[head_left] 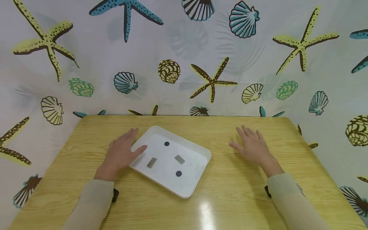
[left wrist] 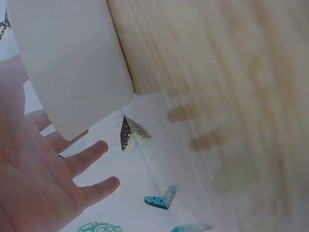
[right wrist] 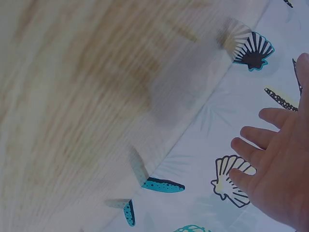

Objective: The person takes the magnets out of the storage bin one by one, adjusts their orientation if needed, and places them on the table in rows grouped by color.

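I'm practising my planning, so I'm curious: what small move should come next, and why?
Probably bring the right hand in to the right end of the white tray. The left hand is by its left end, while the right is open and apart from it. The tray sits askew on the table, so two hands might straighten it more easily.

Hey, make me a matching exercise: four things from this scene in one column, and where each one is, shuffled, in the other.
Column one:
1. white shallow rectangular tray
2. two dark round flat discs
3. bare left hand
4. bare right hand

Column two:
A. inside the tray
B. apart from the tray, on its right
C. between both hands
D. at the tray's left edge

Pairs: 1-C, 2-A, 3-D, 4-B
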